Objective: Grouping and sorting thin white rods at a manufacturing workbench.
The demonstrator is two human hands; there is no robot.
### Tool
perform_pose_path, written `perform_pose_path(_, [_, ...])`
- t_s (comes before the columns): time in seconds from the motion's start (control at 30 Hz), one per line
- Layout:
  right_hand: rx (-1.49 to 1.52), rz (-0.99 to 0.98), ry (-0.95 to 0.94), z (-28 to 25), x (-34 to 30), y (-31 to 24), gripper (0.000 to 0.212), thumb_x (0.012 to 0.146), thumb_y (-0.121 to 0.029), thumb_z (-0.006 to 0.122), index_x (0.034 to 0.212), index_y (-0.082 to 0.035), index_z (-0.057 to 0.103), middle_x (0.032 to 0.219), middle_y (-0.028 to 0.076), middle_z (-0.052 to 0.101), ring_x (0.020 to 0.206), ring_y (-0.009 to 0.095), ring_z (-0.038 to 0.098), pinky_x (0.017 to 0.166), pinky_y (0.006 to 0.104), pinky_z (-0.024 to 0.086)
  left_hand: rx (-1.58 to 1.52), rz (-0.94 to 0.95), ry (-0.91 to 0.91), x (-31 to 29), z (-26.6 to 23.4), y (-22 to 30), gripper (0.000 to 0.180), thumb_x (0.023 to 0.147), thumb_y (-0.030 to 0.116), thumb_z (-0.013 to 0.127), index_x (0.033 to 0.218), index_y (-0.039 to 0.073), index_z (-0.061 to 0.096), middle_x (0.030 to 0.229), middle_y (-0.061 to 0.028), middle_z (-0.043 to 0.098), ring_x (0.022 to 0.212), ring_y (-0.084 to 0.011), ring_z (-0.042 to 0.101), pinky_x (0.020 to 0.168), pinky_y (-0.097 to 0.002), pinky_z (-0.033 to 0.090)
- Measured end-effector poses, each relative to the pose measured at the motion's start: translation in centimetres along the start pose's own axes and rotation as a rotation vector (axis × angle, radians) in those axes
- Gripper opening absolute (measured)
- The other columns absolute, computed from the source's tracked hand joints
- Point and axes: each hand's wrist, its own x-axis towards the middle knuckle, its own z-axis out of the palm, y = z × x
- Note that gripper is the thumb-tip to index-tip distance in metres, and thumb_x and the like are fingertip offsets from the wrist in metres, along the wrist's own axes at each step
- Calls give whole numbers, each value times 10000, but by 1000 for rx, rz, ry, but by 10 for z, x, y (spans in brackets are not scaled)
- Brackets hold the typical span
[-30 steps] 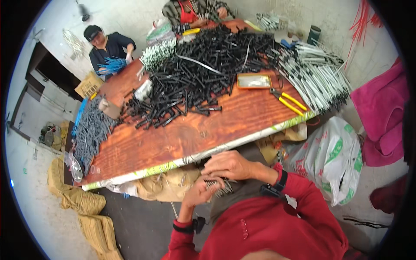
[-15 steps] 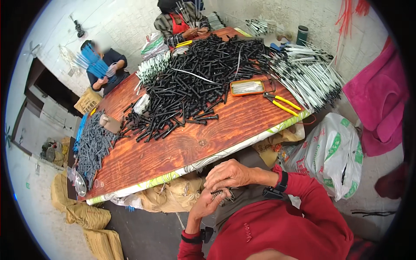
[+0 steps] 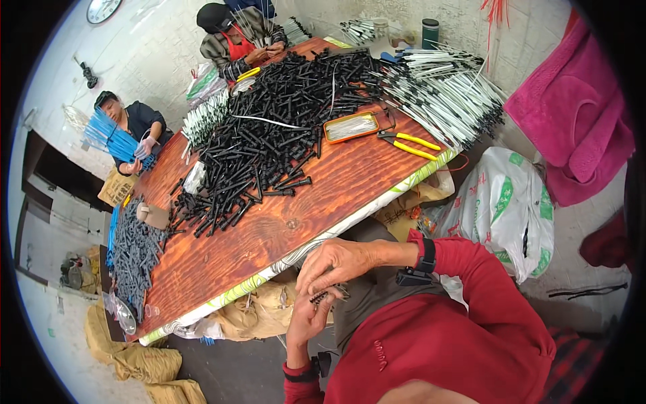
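Over my lap, just off the table's near edge, my two hands meet. My left hand [image 3: 308, 322] is closed round a small bunch of thin dark pieces [image 3: 328, 295], whose fine ends stick out to the right. Bent over the top of it, my right hand [image 3: 340, 261] has its fingers pressed together against the left hand. What the right fingertips pinch, if anything, is hidden. Nearest on the tabletop is a heap of black plastic tube-like pieces [image 3: 276, 121].
On the wooden table [image 3: 269, 236] lie yellow-handled pliers [image 3: 410, 144], an orange-rimmed tray [image 3: 351, 126] of thin pale rods, grey pieces [image 3: 134, 256] and white sticks [image 3: 444, 94]. A stuffed plastic bag [image 3: 505, 209] stands at right. Two co-workers [image 3: 138, 128] sit across, holding sticks.
The whole view has shifted, so the table and heaps sit farther left. My hands stay together, with the bunch still in the left one. The left co-worker's blue bundle is lower.
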Motion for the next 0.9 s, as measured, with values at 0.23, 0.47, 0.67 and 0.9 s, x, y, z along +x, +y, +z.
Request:
perform_pose_path(0.23, [-9,65,45,3,1,6,219,903,-153,621,1039,-24,734,988,90,738,838,157,696,740,294,526,-61,-57,10,0,3,-5,124,965,97,574,940,34,677,912,-93,643,867,-232,582,752,-331,463])
perform_pose_path(0.47, [432,512,-177,17,21,1,284,939,-166,564,1105,17,704,959,76,718,678,93,641,665,260,519,-103,-152,107,-24,-2,-9,191,981,179,582,902,40,685,1000,-92,625,1082,-252,521,914,-369,421])
perform_pose_path(0.67, [352,499,-260,36,35,8,344,992,-243,540,1128,37,684,1255,112,639,683,126,645,656,271,531,-128,-141,129,-43,-19,-17,164,975,153,582,915,44,689,1072,-111,610,1103,-279,524,955,-387,410])
perform_pose_path(0.9, [437,610,-258,57,46,0,403,1014,-316,524,1158,29,673,1300,126,607,716,126,641,647,260,525,-72,-18,85,-63,-30,-21,136,971,118,573,959,49,690,1104,-117,621,1169,-294,515,984,-394,412])
